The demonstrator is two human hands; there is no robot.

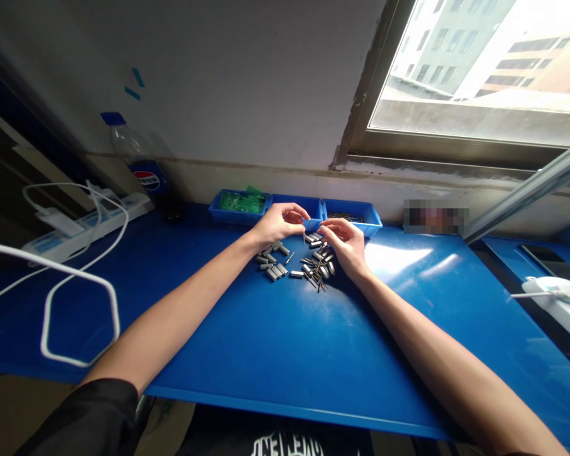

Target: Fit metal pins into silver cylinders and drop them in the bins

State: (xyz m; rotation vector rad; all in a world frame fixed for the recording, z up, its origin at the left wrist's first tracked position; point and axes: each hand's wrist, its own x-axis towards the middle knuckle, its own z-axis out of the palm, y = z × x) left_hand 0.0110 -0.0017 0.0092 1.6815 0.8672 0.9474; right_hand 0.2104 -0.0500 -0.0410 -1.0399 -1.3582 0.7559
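My left hand [278, 225] is curled in a pinch just above the blue table, left of a loose pile of small metal parts. A thin pin-like piece [304, 239] shows under its thumb tip; whether the fingers hold it is too small to tell. My right hand [346, 246] is closed with thumb and index together at the pile's right side; anything between them is hidden. Below and between the hands lie several short silver metal blocks [276, 272] and a heap of thin, brass-tipped pins [319, 277]. One pin [290, 257] lies apart.
Behind the hands stand three joined blue bins: one with green pieces [241, 201], a middle bin [313, 223] partly hidden, and one with thin dark pins [351, 215]. A cola bottle [147, 174], power strip [90, 228] and white cable [116, 310] are left.
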